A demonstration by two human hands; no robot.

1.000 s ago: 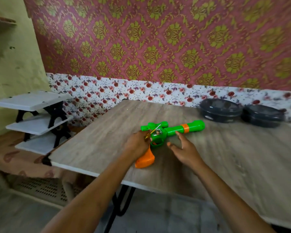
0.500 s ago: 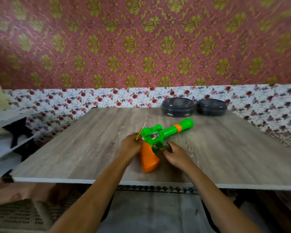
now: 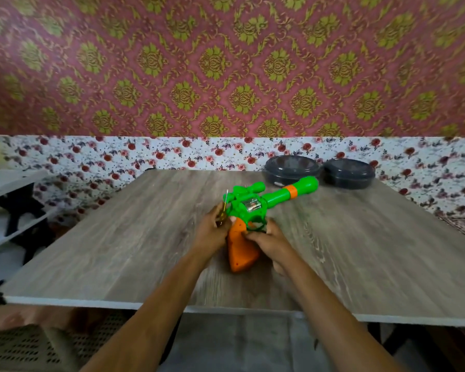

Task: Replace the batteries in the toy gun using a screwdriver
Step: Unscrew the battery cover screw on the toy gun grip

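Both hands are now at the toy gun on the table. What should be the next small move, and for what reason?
Probably the left hand should turn the screwdriver so its tip points down at the toy gun. The tip now points up and away from it, while the right hand holds the orange grip steady. Where the screw sits is not clear.

Rectangular table (image 3: 113, 253) w/ grey-brown wood-grain top and a thin pale edge. Near ctr lies a toy gun (image 3: 275, 200): green body, orange grip (image 3: 240, 255) toward 6 o'clock, barrel w/ an orange band pointing to approx 2 o'clock. At approx 1 o'clock, along the far edge, two dark round lidded containers sit side by side, touching or nearly so. The first container (image 3: 291, 170) is just behind the muzzle, and the second container (image 3: 349, 174) is at its 3 o'clock.
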